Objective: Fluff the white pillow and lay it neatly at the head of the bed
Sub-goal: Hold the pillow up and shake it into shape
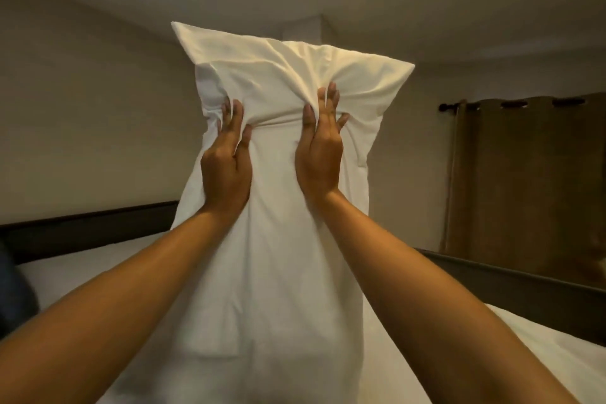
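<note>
The white pillow [278, 239] stands upright on end on the bed [541, 348], filling the middle of the head view, its top corners flopping out to the left and right. My left hand [228, 161] presses flat against its upper left part, fingers dug into a bunch of the case. My right hand [319, 154] presses beside it on the upper right, with a fold of cloth pinched between its fingers. Both forearms reach straight forward. The pillow's lower end runs down out of view between my arms.
A dark bed frame [91, 229] runs along the wall at the left and along the right side. Brown curtains [531, 180] hang on a rod at the right. A dark blue object [13, 292] sits at the left edge on the white sheet.
</note>
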